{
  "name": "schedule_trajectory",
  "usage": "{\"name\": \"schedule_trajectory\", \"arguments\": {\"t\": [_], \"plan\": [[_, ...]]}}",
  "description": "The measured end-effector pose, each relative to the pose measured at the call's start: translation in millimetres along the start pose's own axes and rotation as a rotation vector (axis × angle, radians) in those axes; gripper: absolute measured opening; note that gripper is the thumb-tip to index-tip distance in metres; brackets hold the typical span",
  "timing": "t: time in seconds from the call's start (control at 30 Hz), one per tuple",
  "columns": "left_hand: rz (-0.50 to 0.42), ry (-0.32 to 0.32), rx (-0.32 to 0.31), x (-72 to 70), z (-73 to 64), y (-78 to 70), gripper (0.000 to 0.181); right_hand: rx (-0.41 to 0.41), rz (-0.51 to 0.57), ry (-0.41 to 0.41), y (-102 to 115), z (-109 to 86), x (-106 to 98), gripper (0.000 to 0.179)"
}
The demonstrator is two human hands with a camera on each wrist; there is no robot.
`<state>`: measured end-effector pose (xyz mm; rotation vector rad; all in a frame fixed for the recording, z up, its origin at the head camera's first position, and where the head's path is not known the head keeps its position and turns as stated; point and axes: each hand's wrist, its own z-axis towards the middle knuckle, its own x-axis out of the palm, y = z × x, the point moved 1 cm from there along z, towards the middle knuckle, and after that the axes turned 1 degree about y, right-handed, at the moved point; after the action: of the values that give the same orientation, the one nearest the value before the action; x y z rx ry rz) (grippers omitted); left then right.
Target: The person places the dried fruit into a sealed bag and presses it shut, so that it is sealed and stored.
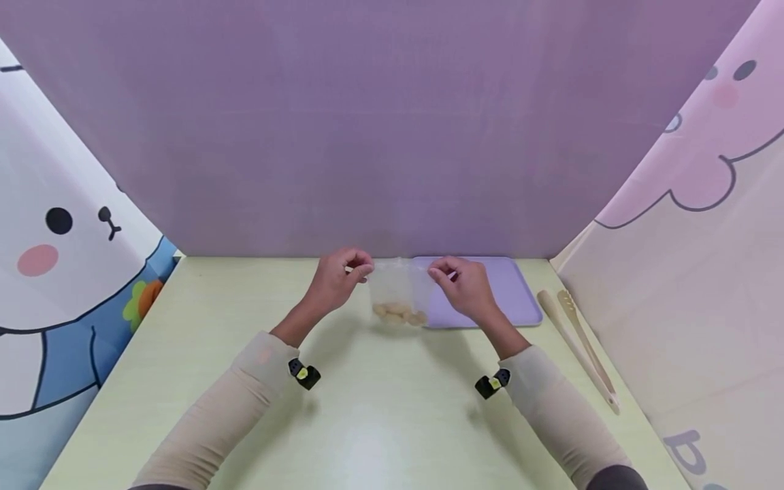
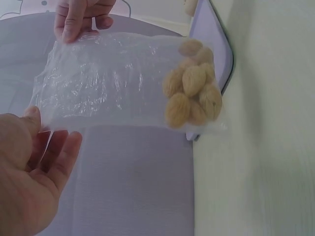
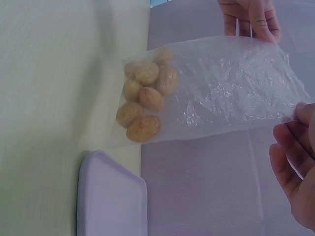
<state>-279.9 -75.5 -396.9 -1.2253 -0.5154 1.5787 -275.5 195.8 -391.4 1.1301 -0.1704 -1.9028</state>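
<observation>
A clear plastic bag (image 1: 399, 282) hangs upright between both hands, above the back of the table. Several walnuts (image 2: 193, 83) lie gathered at its bottom; they also show through the film in the right wrist view (image 3: 145, 88). My left hand (image 1: 340, 278) pinches the bag's top left corner between thumb and fingers. At the top right corner my right hand (image 1: 463, 286) pinches the film the same way. The bag's top edge is stretched between the two hands. In the head view the bag's right side overlaps a purple tray.
The purple tray (image 1: 511, 292) lies flat at the back of the pale table (image 1: 380, 408), right of centre. Wooden tongs (image 1: 582, 347) lie along the table's right edge. A purple backdrop (image 1: 367, 136) rises behind, with printed cloth walls at both sides.
</observation>
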Motion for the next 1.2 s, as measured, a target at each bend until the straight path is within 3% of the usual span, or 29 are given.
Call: {"name": "schedule_trajectory", "arguments": {"t": [0.27, 0.4, 0.57, 0.93, 1.2], "plan": [[0.009, 0.069, -0.029, 1.0, -1.2, 3.4, 0.029, 0.007, 0.007, -0.029, 0.6, 0.3, -2.9, 0.007], [0.047, 0.1, -0.064, 3.1, -3.6, 7.5, 0.024, 0.002, 0.018, -0.038, -0.5, -0.2, -3.5, 0.007], [0.071, 0.053, -0.077, 5.5, -5.4, 7.6, 0.013, 0.018, 0.028, -0.032, -1.4, -0.5, -3.9, 0.008], [0.189, -0.031, 0.02, 8.5, -2.6, -1.3, 0.009, 0.077, 0.084, -0.007, -9.7, -2.5, -0.6, 0.008], [0.2, -0.027, 0.041, 8.5, -1.9, -5.7, 0.01, 0.099, 0.134, 0.025, -13.4, -4.4, 6.4, 0.013]]}}
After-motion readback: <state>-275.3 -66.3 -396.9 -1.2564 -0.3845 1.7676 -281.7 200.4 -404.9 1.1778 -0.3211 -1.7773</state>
